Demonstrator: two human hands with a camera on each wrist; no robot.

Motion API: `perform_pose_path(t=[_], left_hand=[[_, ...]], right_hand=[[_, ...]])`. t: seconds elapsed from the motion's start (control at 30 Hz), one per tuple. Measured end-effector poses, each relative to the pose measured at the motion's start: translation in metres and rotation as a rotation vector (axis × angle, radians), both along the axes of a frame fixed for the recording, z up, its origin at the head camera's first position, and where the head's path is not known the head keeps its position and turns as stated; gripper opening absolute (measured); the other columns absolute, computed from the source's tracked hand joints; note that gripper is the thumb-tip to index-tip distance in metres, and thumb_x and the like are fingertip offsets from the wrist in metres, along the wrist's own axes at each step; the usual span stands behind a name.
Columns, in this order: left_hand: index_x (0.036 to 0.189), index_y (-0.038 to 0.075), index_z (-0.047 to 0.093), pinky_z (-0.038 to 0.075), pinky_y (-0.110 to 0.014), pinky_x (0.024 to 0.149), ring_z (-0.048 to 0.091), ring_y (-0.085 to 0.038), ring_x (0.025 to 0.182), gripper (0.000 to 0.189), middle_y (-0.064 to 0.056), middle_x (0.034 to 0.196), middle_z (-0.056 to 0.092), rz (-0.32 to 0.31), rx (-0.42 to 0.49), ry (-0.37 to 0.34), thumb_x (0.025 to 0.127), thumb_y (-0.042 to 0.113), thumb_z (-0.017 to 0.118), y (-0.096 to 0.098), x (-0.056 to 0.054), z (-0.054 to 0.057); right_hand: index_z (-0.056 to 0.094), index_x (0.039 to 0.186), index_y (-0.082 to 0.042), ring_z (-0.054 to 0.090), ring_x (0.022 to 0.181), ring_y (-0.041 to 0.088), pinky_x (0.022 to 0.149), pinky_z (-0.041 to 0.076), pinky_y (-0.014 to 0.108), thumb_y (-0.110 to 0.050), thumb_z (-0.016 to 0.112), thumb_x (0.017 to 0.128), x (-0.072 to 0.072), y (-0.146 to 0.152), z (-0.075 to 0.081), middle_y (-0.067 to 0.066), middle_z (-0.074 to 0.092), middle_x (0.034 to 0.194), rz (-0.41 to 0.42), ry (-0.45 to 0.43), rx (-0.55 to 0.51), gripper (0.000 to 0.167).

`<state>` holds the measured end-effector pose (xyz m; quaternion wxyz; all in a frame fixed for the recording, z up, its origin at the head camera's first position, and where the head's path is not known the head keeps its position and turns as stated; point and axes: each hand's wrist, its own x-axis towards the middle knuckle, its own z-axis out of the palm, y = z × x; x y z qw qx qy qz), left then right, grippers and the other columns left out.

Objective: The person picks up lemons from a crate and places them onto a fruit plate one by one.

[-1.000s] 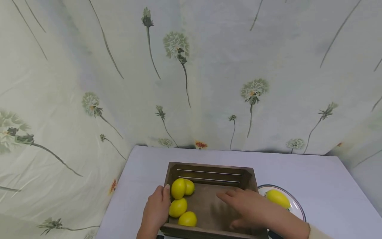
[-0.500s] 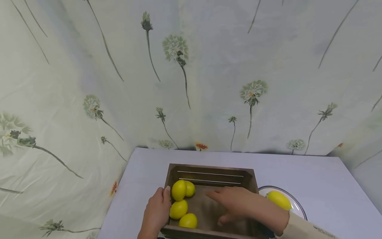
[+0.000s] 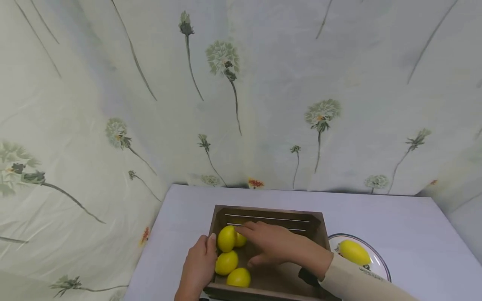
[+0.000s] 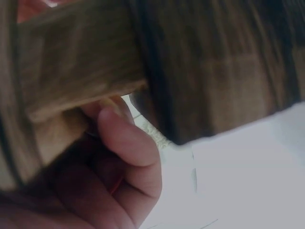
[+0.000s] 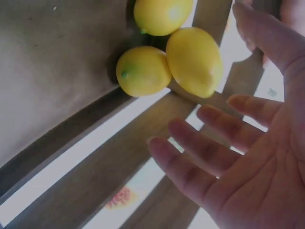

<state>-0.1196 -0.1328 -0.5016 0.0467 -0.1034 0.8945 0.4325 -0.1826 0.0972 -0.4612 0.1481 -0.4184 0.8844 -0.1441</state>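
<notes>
Shifted leftward: right hand (image 3: 268, 242) — fingers extended, empty, near the crated lemons. Tally so far: four lemons (image 3: 226, 262) in wooden crate (image 3: 276, 276), one lemon (image 3: 354, 252) on plate (image 3: 378, 262). Left hand (image 3: 198, 263) — fingers gripping crate's left side.

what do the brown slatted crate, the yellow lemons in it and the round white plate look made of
Brown slatted rectangular crate: apparently wood with a dull stain; streaky grain shows up close.
Yellow oval lemons: fruit or plastic, hard to tell; smooth skin, soft sheen.
Round white dark-rimmed plate: perhaps glazed ceramic, from its smooth pale surface; plastic is possible.
</notes>
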Motion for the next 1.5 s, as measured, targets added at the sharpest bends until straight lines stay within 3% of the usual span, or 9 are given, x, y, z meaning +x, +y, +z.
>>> perform_pose_path(t=[0.13, 0.5, 0.8, 1.1, 1.37, 1.5], left_hand=[[0.094, 0.007, 0.057, 0.043, -0.035, 0.051, 0.051, -0.019, 0.059, 0.046, -0.003, 0.071, 0.056, -0.009, 0.013, 0.009, 0.114, 0.045, 0.039, 0.002, -0.001, 0.0], [0.093, 0.008, 0.056, 0.041, -0.034, 0.05, 0.049, -0.019, 0.057, 0.047, -0.002, 0.07, 0.055, -0.02, 0.01, 0.02, 0.114, 0.045, 0.038, -0.002, 0.0, -0.001], [0.096, 0.008, 0.056, 0.042, -0.034, 0.05, 0.049, -0.019, 0.057, 0.046, -0.003, 0.07, 0.055, -0.019, 0.003, 0.006, 0.114, 0.046, 0.038, -0.001, 0.0, 0.001], [0.091, 0.008, 0.056, 0.04, -0.034, 0.049, 0.047, -0.019, 0.054, 0.043, -0.003, 0.067, 0.053, -0.012, -0.002, 0.022, 0.114, 0.041, 0.04, 0.0, 0.002, -0.001], [0.091, 0.007, 0.056, 0.039, -0.032, 0.047, 0.046, -0.019, 0.053, 0.043, -0.003, 0.065, 0.052, -0.001, -0.001, 0.037, 0.114, 0.04, 0.04, 0.002, 0.002, -0.001], [0.091, 0.008, 0.056, 0.038, -0.032, 0.047, 0.046, -0.018, 0.053, 0.044, -0.002, 0.065, 0.052, -0.005, -0.006, 0.039, 0.114, 0.041, 0.04, 0.001, 0.002, 0.0]], right_hand=[[0.049, 0.153, -0.013, 0.06, 0.121, 0.024, 0.096, 0.055, 0.041, -0.042, 0.088, 0.085, -0.004, -0.008, -0.006, 0.005, 0.054, 0.149, 0.018, 0.067, -0.011, 0.084], [0.049, 0.154, -0.015, 0.063, 0.119, 0.025, 0.091, 0.057, 0.041, -0.038, 0.088, 0.085, -0.011, -0.03, -0.023, 0.006, 0.055, 0.147, 0.004, 0.063, -0.005, 0.083], [0.048, 0.153, -0.013, 0.064, 0.118, 0.027, 0.092, 0.057, 0.041, -0.039, 0.089, 0.086, -0.017, -0.034, -0.036, 0.007, 0.055, 0.146, 0.015, 0.16, 0.005, 0.083], [0.067, 0.128, -0.016, 0.062, 0.106, 0.019, 0.087, 0.057, 0.034, -0.048, 0.087, 0.084, -0.021, -0.031, -0.052, 0.002, 0.064, 0.128, 0.039, 0.2, 0.053, 0.058], [0.065, 0.135, -0.017, 0.062, 0.108, 0.021, 0.088, 0.057, 0.034, -0.048, 0.087, 0.084, -0.021, -0.031, -0.058, 0.004, 0.062, 0.133, 0.042, 0.205, 0.084, 0.063], [0.064, 0.139, -0.02, 0.063, 0.111, 0.023, 0.086, 0.058, 0.036, -0.047, 0.087, 0.085, -0.021, -0.031, -0.059, 0.006, 0.058, 0.139, 0.01, 0.156, 0.097, 0.065]])
